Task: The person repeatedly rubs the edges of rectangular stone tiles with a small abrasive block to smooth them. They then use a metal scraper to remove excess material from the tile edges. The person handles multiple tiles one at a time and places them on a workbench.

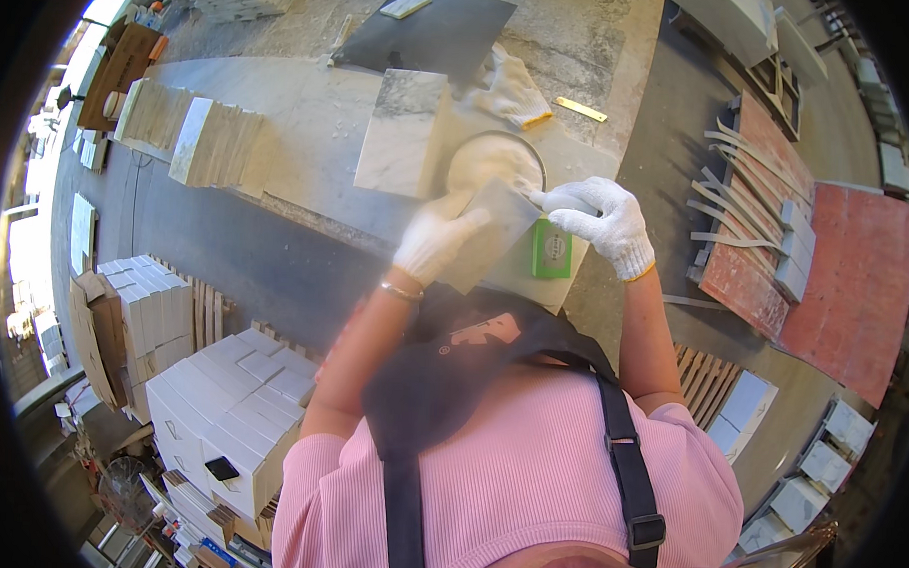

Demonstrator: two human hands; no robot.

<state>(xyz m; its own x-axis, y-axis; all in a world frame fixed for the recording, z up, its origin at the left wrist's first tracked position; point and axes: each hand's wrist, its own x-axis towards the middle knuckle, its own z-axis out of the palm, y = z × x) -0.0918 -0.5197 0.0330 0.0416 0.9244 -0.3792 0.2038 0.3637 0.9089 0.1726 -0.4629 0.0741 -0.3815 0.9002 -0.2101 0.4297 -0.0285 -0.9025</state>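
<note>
My left hand (439,241), in a white knit glove, grips a pale grey stone tile (497,225) that tilts over the table's near side. Just beyond the tile, a round dish (489,157) holds white powder or paste. Gloved as well, my right hand (599,221) pinches a small tool at the dish's right edge; its shape is mostly hidden. Beneath that hand lies a green box (553,252). Left of the dish sits a white marble tile or stack of tiles (402,127) with grey veins. A loose white glove (516,91) rests behind the dish.
A black sheet (423,33) and a yellow strip (581,109) lie farther back on the table. Tile stacks (219,144) stand at its left end. White cartons (230,406) are piled low on the left. To the right are reddish boards (845,283) with pale strips.
</note>
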